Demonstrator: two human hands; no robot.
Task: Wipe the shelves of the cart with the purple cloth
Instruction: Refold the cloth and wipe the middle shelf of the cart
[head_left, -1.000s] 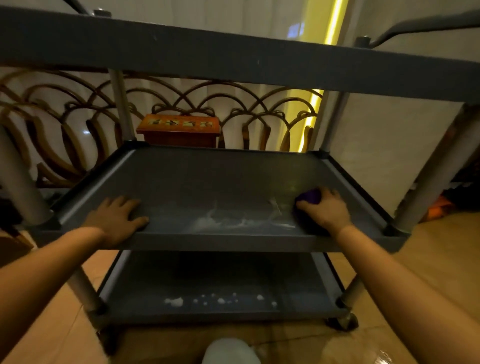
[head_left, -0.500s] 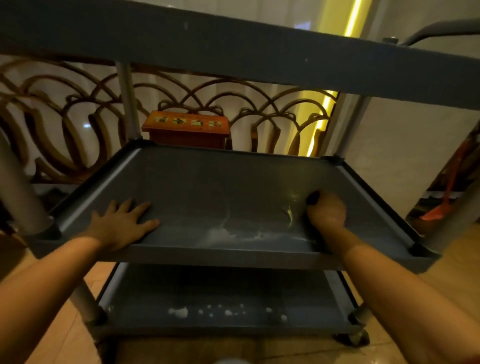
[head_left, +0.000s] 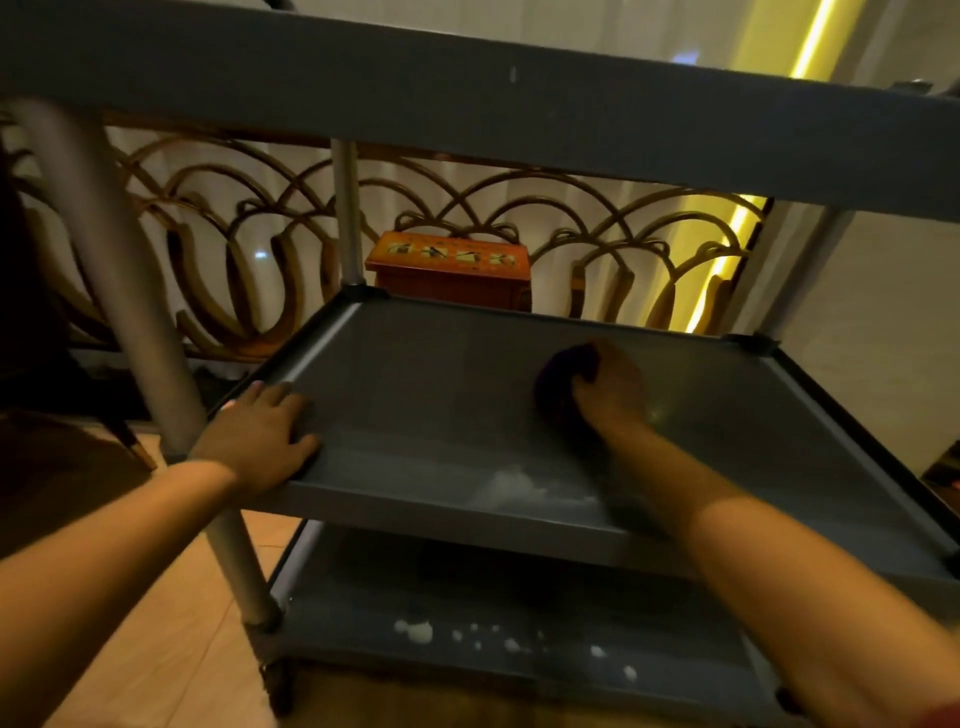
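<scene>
A grey cart with three shelves fills the view. On its middle shelf (head_left: 415, 384), my right hand (head_left: 610, 387) presses a bunched purple cloth (head_left: 566, 371) onto the surface, toward the back and right of centre. White foam (head_left: 511, 486) lies smeared near the shelf's front edge. My left hand (head_left: 260, 434) lies flat on the front left corner of the same shelf, fingers spread, holding nothing. The bottom shelf (head_left: 467, 597) carries scattered white foam blobs (head_left: 415, 630). The top shelf's front edge (head_left: 467, 98) runs across the upper view.
Metal posts (head_left: 124, 291) stand at the cart's corners. Behind the cart is an ornate curved metal railing (head_left: 249, 234) with an orange-red box (head_left: 452, 273) on the floor beside it. A yellow light strip (head_left: 727, 260) glows at right. The floor is tan wood.
My right hand slid the cloth from the front right of the middle shelf toward its back and centre. The view shifted so the cart sits further right. My left hand stayed on the front left corner.
</scene>
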